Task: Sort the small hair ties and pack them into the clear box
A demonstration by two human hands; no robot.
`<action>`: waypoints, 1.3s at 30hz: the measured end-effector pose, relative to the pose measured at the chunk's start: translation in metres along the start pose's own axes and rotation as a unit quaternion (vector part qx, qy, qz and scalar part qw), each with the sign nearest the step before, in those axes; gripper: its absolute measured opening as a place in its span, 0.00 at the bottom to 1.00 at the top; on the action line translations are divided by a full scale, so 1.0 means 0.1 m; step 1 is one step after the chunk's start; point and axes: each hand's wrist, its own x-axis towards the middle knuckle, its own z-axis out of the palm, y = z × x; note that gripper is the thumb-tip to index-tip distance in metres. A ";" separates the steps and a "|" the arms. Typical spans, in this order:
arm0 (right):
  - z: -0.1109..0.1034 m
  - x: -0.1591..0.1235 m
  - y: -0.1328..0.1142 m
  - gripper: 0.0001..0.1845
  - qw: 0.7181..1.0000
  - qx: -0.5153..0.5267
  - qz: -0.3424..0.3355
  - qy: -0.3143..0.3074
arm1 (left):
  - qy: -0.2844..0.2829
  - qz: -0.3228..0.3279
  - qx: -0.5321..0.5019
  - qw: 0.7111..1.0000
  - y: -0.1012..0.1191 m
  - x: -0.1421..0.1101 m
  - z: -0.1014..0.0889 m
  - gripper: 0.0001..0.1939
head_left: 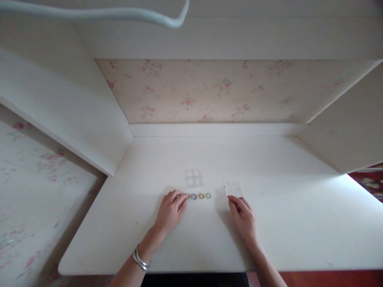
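Observation:
Small rings lie in a row on the white desk: a reddish-brown ring [188,196] at the left end, then a grey ring [194,199], a gold ring [201,198] and a green ring [208,198]. My left hand [171,208] has its fingers drawn together at the reddish-brown ring and partly covers it. Behind the row lies a clear plastic tray [194,178] divided into square compartments. On the right, my right hand [243,215] pinches the near left corner of a flat, clear plastic lid [233,187].
The desk [284,227] has a rounded front left corner and a raised strip [221,129] at the back. White side panels [74,99] flank it. A pale cable or tube [119,14] hangs across the upper left.

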 end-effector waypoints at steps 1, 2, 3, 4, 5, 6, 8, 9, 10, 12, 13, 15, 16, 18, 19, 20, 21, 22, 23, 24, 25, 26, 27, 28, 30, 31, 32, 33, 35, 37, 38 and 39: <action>0.03 -0.03 -0.02 0.14 0.999 0.003 -0.024 -0.021 | 0.000 0.002 0.008 1.000 0.01 0.01 0.00 0.11; 0.06 -0.04 -0.05 0.14 0.998 0.004 -0.047 -0.039 | 0.001 0.003 0.015 1.000 0.02 0.02 0.01 0.11; 0.08 -0.04 -0.06 0.13 0.996 0.003 -0.064 -0.054 | 0.002 0.003 0.020 1.000 0.03 0.03 0.01 0.11; 0.09 -0.04 -0.07 0.13 0.995 0.002 -0.075 -0.064 | 0.003 0.004 0.026 1.000 0.04 0.04 0.02 0.11; 0.10 -0.03 -0.08 0.13 0.994 0.001 -0.080 -0.070 | 0.005 0.005 0.031 0.999 0.05 0.05 0.03 0.10; 0.10 -0.02 -0.08 0.13 0.994 0.000 -0.081 -0.070 | 0.006 0.006 0.037 0.999 0.06 0.06 0.04 0.10; 0.10 0.00 -0.08 0.13 0.995 0.000 -0.073 -0.063 | 0.006 0.008 0.048 0.999 0.07 0.06 0.05 0.09; 0.09 0.00 -0.07 0.13 0.996 0.000 -0.070 -0.060 | 0.005 0.007 0.052 0.999 0.08 0.06 0.06 0.09; 0.09 0.01 -0.06 0.13 0.996 0.000 -0.067 -0.060 | 0.003 0.007 0.056 0.998 0.08 0.06 0.06 0.09; 0.09 0.00 -0.05 0.13 0.996 -0.003 -0.064 -0.062 | -0.003 0.006 0.062 0.998 0.08 0.06 0.05 0.09; 0.09 0.00 -0.05 0.13 0.996 -0.004 -0.063 -0.065 | -0.006 0.006 0.064 0.998 0.08 0.05 0.05 0.09; 0.09 0.00 -0.04 0.14 0.996 -0.006 -0.061 -0.070 | -0.009 0.005 0.067 0.998 0.07 0.05 0.05 0.09; 0.09 0.00 -0.04 0.14 0.996 -0.006 -0.061 -0.072 | -0.010 0.003 0.067 0.998 0.07 0.05 0.05 0.09; 0.10 0.00 -0.04 0.14 0.995 -0.005 -0.060 -0.075 | -0.008 -0.001 0.061 0.998 0.06 0.05 0.05 0.10; 0.10 0.01 -0.04 0.14 0.995 -0.005 -0.059 -0.075 | -0.006 -0.003 0.054 0.999 0.06 0.05 0.05 0.10; 0.10 0.01 -0.04 0.14 0.996 -0.006 -0.058 -0.074 | -0.003 -0.006 0.044 0.999 0.05 0.05 0.05 0.10; 0.10 0.01 -0.04 0.15 0.996 -0.007 -0.057 -0.072 | -0.001 -0.010 0.033 0.999 0.05 0.05 0.06 0.10; 0.10 0.02 -0.04 0.15 0.996 -0.009 -0.057 -0.070 | 0.002 -0.014 0.019 1.000 0.05 0.04 0.06 0.10; 0.10 0.02 -0.04 0.15 0.996 -0.010 -0.057 -0.067 | 0.005 -0.018 0.003 1.000 0.04 0.04 0.06 0.10; 0.10 0.02 -0.04 0.15 0.996 -0.010 -0.057 -0.065 | 0.008 -0.023 -0.014 1.000 0.04 0.04 0.06 0.10; 0.10 0.02 -0.04 0.15 0.996 -0.011 -0.057 -0.063 | 0.012 -0.028 -0.034 0.999 0.03 0.05 0.06 0.11; 0.10 0.02 -0.04 0.15 0.996 -0.011 -0.056 -0.064 | 0.014 -0.034 -0.056 0.998 0.03 0.06 0.06 0.11; 0.10 0.02 -0.04 0.16 0.996 -0.011 -0.056 -0.064 | 0.015 -0.043 -0.079 0.996 0.03 0.07 0.05 0.11; 0.10 0.02 -0.04 0.16 0.996 -0.011 -0.055 -0.064 | 0.016 -0.054 -0.102 0.993 0.03 0.09 0.04 0.11; 0.10 0.03 -0.04 0.16 0.996 -0.009 -0.055 -0.065 | 0.016 -0.078 -0.139 0.987 0.03 0.14 0.02 0.12; 0.10 0.03 -0.04 0.16 0.996 -0.009 -0.055 -0.066 | 0.016 -0.088 -0.151 0.984 0.04 0.18 0.00 0.13; 0.09 0.03 -0.05 0.16 0.996 -0.009 -0.054 -0.066 | 0.017 -0.095 -0.159 0.983 0.05 0.22 -0.01 0.13; 0.09 0.03 -0.05 0.16 0.996 -0.009 -0.053 -0.066 | 0.017 -0.097 -0.163 0.982 0.07 0.26 -0.03 0.13; 0.09 0.03 -0.05 0.16 0.996 -0.011 -0.050 -0.067 | 0.018 -0.093 -0.165 0.982 0.09 0.36 -0.04 0.14; 0.08 0.03 -0.06 0.16 0.997 -0.010 -0.049 -0.066 | 0.020 -0.083 -0.164 0.983 0.10 0.46 -0.02 0.14; 0.08 0.02 -0.06 0.16 0.997 -0.010 -0.049 -0.066 | 0.022 -0.079 -0.161 0.984 0.09 0.50 -0.01 0.14; 0.08 0.02 -0.06 0.16 0.997 -0.009 -0.049 -0.066 | 0.023 -0.075 -0.155 0.985 0.08 0.54 0.01 0.14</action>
